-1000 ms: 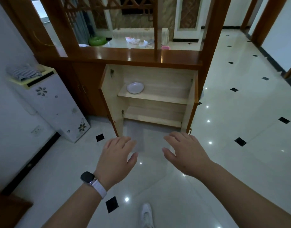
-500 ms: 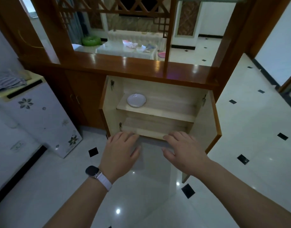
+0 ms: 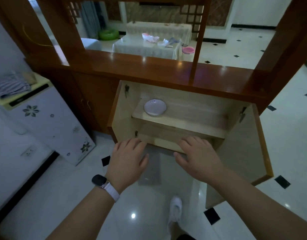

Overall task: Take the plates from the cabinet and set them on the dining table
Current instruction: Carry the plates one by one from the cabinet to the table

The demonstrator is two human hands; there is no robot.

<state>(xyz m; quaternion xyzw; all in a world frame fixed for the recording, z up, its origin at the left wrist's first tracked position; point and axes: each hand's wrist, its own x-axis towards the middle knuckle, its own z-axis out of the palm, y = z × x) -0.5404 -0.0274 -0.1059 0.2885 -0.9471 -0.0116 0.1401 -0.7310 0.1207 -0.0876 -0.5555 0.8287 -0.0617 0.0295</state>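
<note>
A shallow round white plate (image 3: 155, 107) lies flat at the left end of the upper pale wooden shelf (image 3: 192, 118) inside a low reddish-brown wooden cabinet (image 3: 166, 71). The plate is alone on that shelf and well apart from both hands. The cabinet's left door (image 3: 118, 111) and right door (image 3: 241, 153) are both swung outward, showing their pale inner faces. The left hand (image 3: 127, 160) and right hand (image 3: 199, 158) reach forward palm down, side by side, in front of the cabinet's lower opening. The left fingers (image 3: 131, 144) are relaxed and slightly spread, with nothing in them. The right fingers (image 3: 192, 142) are likewise loosely spread and hold nothing. Whether either hand touches the cabinet's bottom edge cannot be told. A dark smartwatch on a white strap (image 3: 104, 183) sits on the left wrist. Below the hands, a white shoe (image 3: 175, 210) stands on the glossy white tiled floor (image 3: 288, 135), which has small black diamond insets. To the left stands a small white fridge with flower prints (image 3: 50, 122), and a folded striped cloth (image 3: 10, 85) lies on its top. Beyond the cabinet's glossy top, through the open frame, a counter draped in a white cloth (image 3: 131, 47) carries some crumpled items. A pink basin (image 3: 188, 49) lies just beside the counter's right end.
</note>
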